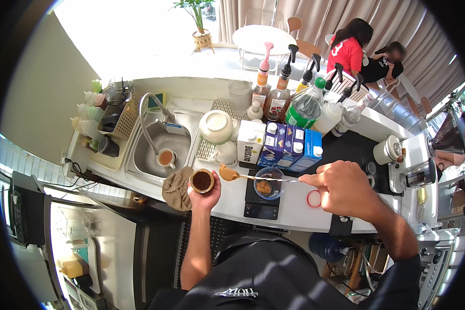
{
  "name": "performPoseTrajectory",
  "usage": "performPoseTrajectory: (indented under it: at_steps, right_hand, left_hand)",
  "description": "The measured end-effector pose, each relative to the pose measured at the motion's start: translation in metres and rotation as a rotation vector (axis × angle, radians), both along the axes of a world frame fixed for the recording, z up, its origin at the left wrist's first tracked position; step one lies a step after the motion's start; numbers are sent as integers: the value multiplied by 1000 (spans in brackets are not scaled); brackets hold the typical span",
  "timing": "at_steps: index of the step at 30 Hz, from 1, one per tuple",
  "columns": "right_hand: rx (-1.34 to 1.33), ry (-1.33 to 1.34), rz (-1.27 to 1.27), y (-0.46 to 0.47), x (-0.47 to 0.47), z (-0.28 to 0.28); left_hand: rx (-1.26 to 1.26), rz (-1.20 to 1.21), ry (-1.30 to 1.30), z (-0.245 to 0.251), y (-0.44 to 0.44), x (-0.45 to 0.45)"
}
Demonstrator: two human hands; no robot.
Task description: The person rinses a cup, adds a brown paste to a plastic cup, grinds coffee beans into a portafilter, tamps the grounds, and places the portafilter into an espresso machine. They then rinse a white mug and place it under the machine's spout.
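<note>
My left hand holds an open jar with dark brown contents, its mouth facing up. Between the thumb and fingers of my right hand is the twisted handle of a long bar spoon. Its bowl, near the jar's right side, carries a lump of light brown paste. The handle passes above a clear plastic cup, where another lump of brown paste lies. That cup stands on a black digital scale with a lit display.
Several milk cartons and pump bottles line the counter's back. At left is a steel sink holding a cup, with a brown cloth at its edge. A red ring lies near my right hand. A coffee grinder stands right.
</note>
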State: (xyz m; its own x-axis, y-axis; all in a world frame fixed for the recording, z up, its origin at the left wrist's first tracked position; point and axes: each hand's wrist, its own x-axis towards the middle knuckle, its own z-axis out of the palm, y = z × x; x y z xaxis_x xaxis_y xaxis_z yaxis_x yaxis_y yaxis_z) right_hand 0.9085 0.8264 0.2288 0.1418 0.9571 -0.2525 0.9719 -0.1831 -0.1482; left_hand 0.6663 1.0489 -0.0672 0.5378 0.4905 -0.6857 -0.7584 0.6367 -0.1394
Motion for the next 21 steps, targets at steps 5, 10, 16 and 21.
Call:
performPoseTrajectory:
  at_steps: [5, 10, 16, 21]
  right_hand:
    - [-94, -243, -92, -23, 5, 2]
    - [-43, -350, 15, -17, -8, -21]
    - [-204, -571, 191, 17, -39, -85]
    - [-151, -544, 110, 16, -54, -115]
  left_hand:
    - [-193, -14, 87, -54, -12, 5]
    - [-97, -101, 86, -57, -8, 2]
    - [-218, -179, 22, -40, -37, -7]
    - [811, -735, 510, -30, -105, 6]
